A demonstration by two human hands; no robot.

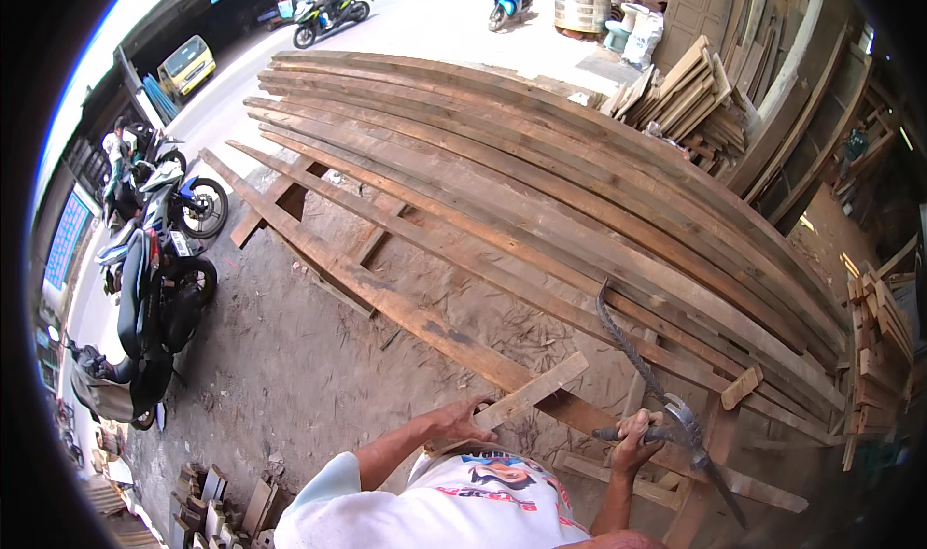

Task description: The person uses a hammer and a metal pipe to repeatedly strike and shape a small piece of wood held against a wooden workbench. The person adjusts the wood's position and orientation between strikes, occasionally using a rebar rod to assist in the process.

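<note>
My left hand (pixel 458 422) is closed on the near end of a short wooden board (pixel 533 392), which lies at a slant over a long wooden beam (pixel 454 341). My right hand (pixel 635 441) is wrapped round the dark handle of a hammer (pixel 684 422), its metal head pointing right. Behind the hammer head runs a long, dark, ribbed metal bar (pixel 628 344), curved at its far end; whether it rests on the beams or touches the hammer I cannot tell. A small wood block (pixel 742 388) sits on the timber just beyond.
Several long beams (pixel 541 177) lie side by side on wooden supports ahead. Parked motorcycles (pixel 145 327) stand at left, scrap wood (pixel 217 506) lies at lower left, and stacked boards (pixel 690 90) lean at far right. A rider on a motorcycle (pixel 330 13) is on the road.
</note>
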